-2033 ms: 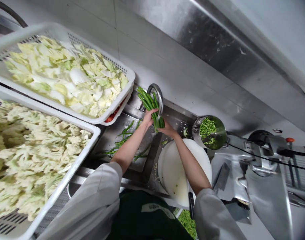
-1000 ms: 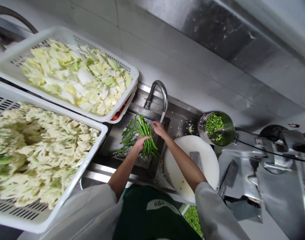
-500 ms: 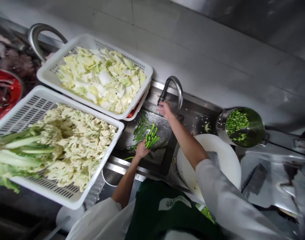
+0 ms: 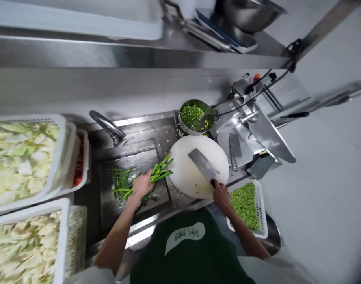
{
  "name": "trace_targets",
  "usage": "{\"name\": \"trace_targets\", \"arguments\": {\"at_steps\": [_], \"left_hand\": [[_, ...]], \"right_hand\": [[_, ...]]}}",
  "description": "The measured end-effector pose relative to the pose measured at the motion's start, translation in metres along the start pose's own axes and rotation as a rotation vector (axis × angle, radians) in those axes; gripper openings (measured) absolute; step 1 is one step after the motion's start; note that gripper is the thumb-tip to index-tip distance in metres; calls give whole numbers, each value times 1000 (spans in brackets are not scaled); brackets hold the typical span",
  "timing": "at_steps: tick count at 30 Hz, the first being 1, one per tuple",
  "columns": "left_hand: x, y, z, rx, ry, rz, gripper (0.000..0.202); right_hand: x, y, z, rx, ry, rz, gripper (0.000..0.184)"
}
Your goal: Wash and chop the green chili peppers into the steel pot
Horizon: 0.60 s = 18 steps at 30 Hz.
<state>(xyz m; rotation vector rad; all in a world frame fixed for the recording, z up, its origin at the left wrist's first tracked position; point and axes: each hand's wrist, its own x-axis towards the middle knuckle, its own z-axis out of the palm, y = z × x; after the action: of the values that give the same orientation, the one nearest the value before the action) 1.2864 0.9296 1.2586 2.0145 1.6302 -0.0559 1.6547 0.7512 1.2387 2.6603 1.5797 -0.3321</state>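
Note:
My left hand (image 4: 142,184) is closed round a bunch of long green chillies (image 4: 160,169), held over the right side of the steel sink (image 4: 109,209) with their tips reaching the round white cutting board (image 4: 186,177). More green chillies (image 4: 121,185) lie in the sink. My right hand (image 4: 221,194) grips the handle of a cleaver (image 4: 203,165) whose blade lies flat on the board.
A faucet (image 4: 108,126) stands behind the sink. A steel bowl of chopped green pieces (image 4: 195,116) sits behind the board, a white basket of chopped greens (image 4: 247,205) at its right. A slicing machine (image 4: 257,126) is further right. Baskets of cabbage (image 4: 21,157) and cauliflower (image 4: 26,240) are at left.
My right hand left the faucet and took the cleaver's handle on the board. My left hand carried the chilli bunch rightwards to the board's edge. The view swung right.

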Motion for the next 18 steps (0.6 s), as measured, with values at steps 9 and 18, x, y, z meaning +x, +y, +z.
{"name": "trace_targets", "arguments": {"at_steps": [9, 18], "left_hand": [[13, 111, 24, 294, -65, 133, 65], [48, 279, 114, 255, 139, 88, 102]], "right_hand": [[39, 73, -21, 499, -34, -184, 53], [73, 145, -33, 523, -9, -337, 45]]}}
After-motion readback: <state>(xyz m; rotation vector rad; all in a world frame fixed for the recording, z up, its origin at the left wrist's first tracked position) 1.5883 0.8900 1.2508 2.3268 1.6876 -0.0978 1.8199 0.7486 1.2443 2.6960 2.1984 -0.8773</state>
